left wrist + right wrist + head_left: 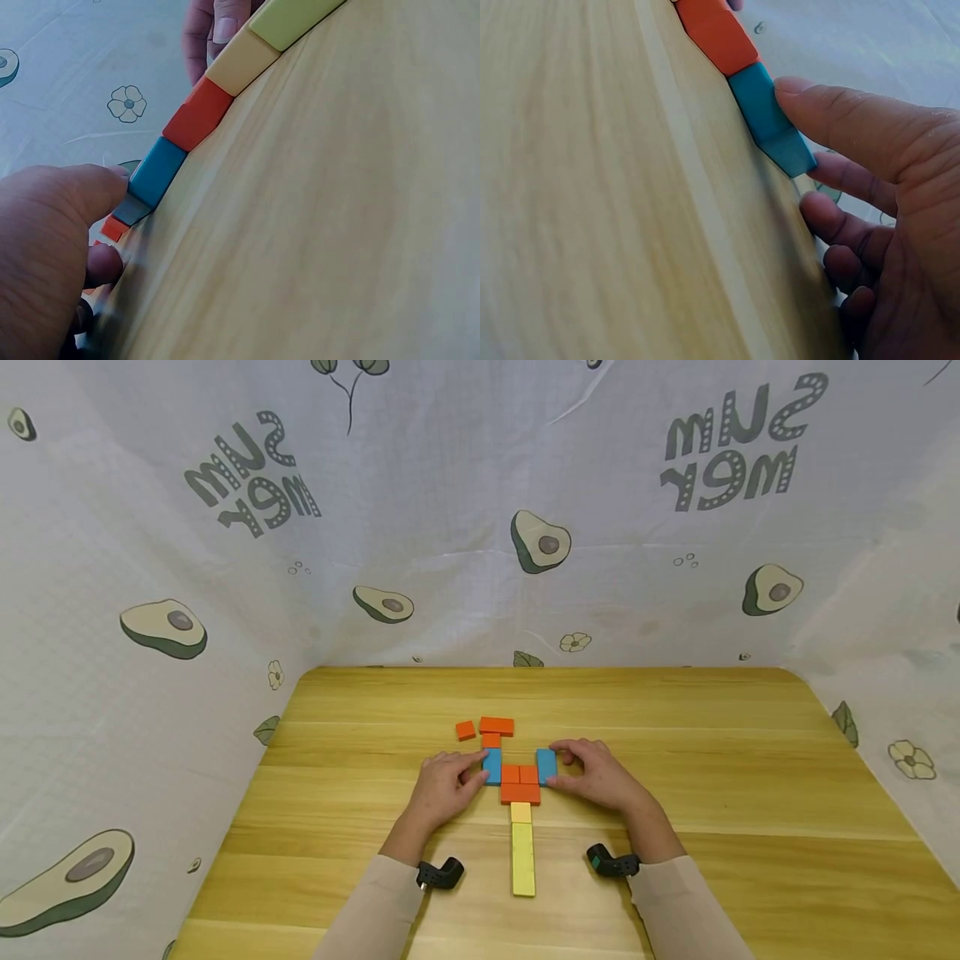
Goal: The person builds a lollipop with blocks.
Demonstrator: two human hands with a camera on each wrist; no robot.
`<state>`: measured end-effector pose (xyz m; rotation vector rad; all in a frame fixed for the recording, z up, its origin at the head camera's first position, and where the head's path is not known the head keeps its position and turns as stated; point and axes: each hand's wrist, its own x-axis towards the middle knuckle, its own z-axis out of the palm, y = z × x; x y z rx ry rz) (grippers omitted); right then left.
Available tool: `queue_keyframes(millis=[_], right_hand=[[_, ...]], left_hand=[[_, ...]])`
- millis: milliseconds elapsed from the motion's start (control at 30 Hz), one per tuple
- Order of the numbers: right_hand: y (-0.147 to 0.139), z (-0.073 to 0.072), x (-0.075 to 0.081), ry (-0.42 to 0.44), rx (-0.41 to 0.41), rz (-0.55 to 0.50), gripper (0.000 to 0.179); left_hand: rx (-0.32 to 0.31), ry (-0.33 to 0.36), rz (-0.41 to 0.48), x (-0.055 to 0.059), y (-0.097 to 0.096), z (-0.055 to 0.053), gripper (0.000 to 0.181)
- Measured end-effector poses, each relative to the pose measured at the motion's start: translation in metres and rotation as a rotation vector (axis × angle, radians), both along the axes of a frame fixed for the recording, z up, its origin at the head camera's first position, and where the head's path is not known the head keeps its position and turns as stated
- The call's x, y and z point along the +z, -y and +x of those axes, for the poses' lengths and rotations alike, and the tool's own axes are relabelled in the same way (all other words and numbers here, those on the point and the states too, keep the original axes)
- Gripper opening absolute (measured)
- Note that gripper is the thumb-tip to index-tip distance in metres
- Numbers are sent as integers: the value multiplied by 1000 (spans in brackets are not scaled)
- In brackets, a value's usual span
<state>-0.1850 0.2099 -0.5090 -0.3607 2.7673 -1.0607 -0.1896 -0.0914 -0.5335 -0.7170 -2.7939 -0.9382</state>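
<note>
Two blue blocks lie on the wooden table, one each side of the orange blocks [520, 792] at the centre. My left hand [442, 785] pinches the left blue block [492, 767], with its index finger at the far end and its thumb by the near end. Thumb and index finger of my right hand [600, 775] pinch the right blue block [547, 767] lengthwise; its other fingers are bent, as the right wrist view shows. A small orange block [491, 741] and a longer orange block [497, 726] continue beyond the left blue one.
Below the orange blocks, a pale yellow square block [521, 812] and a long yellow-green block [523, 860] run towards me in line. One loose orange block [466, 731] lies at the far left of the arrangement. A printed cloth [465, 527] hangs behind the table [712, 760].
</note>
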Motion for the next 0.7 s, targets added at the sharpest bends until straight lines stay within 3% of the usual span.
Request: queue_keyframes(millis=[267, 433, 567, 700], right_hand=[[0, 1, -3, -10, 3, -3, 58], [1, 1, -3, -14, 1, -1, 62], [1, 1, -3, -6, -9, -5, 65], [-1, 1, -2, 0, -17, -8, 64]], left_hand=[[2, -6, 4, 3, 0, 4, 39], [10, 32, 22, 4, 1, 4, 39], [35, 74, 80, 4, 2, -3, 39], [102, 86, 93, 7, 4, -15, 39]])
